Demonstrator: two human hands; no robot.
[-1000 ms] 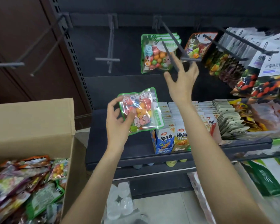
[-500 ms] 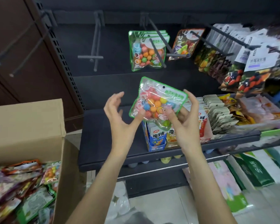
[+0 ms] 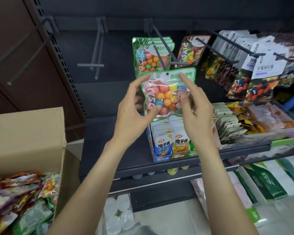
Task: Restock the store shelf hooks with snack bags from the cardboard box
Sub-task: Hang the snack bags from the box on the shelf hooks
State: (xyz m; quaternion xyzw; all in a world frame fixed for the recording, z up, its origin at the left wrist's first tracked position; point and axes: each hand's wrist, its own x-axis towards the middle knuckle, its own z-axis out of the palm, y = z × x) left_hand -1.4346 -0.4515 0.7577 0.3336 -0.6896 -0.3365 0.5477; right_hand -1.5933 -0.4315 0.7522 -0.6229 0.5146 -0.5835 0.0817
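Both hands hold 1 green-edged candy bag (image 3: 166, 94) upright in front of the shelf, its hang hole just below the tip of the hook (image 3: 161, 56) that carries 3 or so matching bags (image 3: 150, 53). The left hand (image 3: 134, 111) grips the bag's left edge, thumb on the front near the bottom, fingers (image 3: 141, 79) curled round the top corner. The right hand (image 3: 195, 109) pinches the right side, its index finger lying straight along the front. The open cardboard box (image 3: 27, 141) at lower left holds mixed snack bags (image 3: 19, 200).
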